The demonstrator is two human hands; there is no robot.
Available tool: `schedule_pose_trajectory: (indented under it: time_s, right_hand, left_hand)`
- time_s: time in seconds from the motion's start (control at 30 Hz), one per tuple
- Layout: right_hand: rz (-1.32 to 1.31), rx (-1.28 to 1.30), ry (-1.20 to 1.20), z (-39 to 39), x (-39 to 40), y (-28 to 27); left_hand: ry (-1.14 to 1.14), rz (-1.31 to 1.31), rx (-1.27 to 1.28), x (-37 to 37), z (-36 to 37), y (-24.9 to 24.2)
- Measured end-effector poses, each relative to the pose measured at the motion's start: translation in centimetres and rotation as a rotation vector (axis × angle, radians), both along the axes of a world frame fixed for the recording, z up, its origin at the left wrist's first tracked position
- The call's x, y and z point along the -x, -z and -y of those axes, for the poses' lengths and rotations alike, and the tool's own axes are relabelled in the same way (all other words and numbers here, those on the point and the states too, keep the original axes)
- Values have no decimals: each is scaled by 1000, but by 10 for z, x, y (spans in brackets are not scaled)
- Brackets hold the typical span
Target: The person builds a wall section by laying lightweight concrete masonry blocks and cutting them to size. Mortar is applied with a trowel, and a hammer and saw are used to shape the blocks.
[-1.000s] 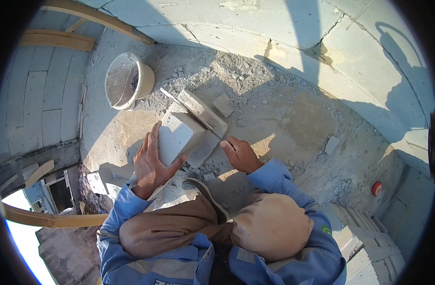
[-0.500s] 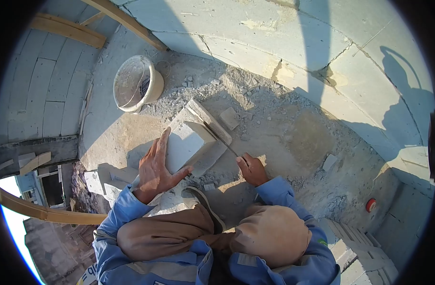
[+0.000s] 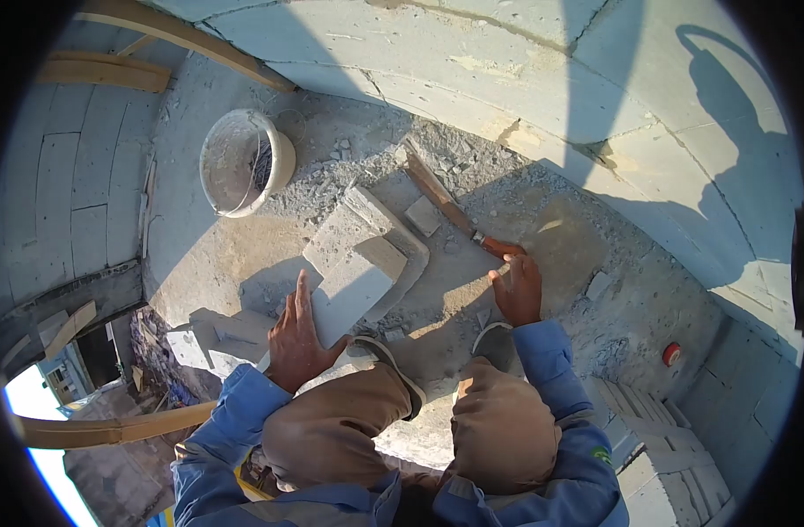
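A pale lightweight concrete block [image 3: 353, 288] lies in front of me, its near end lit by the sun. It rests on another block [image 3: 338, 237] with a chipped top, beside a flat slab [image 3: 417, 263]. My left hand [image 3: 301, 347] is at the block's near left corner, fingers stretched out and thumb apart. A long knife like a machete [image 3: 441, 198], with a wide blade and reddish handle, lies across the rubble on the right. My right hand [image 3: 520, 294] is at the handle's end, fingers apart, the fingertips at or touching it.
A dusty white bucket [image 3: 283, 162] stands at the back left. Rubble lies along the block wall [image 3: 472, 75]. Stacked blocks [image 3: 674, 474] are at lower right, near a small red round object [image 3: 671, 354]. Cut pieces [image 3: 213, 338] lie left of my hand.
The knife has moved off the block to the right and now shows its flat side. My right hand has moved right and loosened from its handle. My left hand stays by the block.
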State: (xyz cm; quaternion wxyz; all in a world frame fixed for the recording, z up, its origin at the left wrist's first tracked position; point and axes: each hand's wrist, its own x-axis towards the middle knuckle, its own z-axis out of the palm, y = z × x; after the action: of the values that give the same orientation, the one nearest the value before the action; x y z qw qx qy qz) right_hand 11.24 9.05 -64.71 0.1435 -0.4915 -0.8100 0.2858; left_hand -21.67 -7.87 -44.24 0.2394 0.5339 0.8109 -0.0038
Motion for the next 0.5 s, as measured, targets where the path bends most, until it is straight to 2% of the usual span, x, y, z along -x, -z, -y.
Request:
schedule_pose_trajectory:
  time_s: [0.03, 0.1, 0.17, 0.23, 0.3, 0.37, 0.4, 0.43, 0.47, 0.5]
  right_hand:
    - [9, 17, 9, 13, -11, -6]
    - [319, -185, 82, 54, -39, -30]
    - [271, 393, 297, 105, -78, -72]
    - [230, 930, 596, 169, -126, -116]
    - [274, 1120, 751, 244, -177, -179]
    - [463, 1007, 884, 304, -200, -274]
    - [413, 1123, 974, 319, -210, -329]
    - [360, 1079, 988, 343, -218, -369]
    - [346, 1115, 982, 343, -215, -423]
    - [316, 1062, 1042, 373, -220, -439]
  left_hand:
    - [-21, 19, -23, 0, 5, 3]
    - [18, -15, -23, 2, 19, 13]
    - [88, -29, -57, 2, 23, 20]
    - [37, -107, 40, 2, 23, 20]
    - [117, -139, 11, 5, 23, 14]
    - [152, -97, 98, 8, 18, -2]
    - [159, -26, 152, -13, 1, -40]
    - [152, 11, 213, -21, -15, -88]
    - [205, 42, 267, -32, -27, -115]
    - [247, 50, 320, -37, -36, -144]
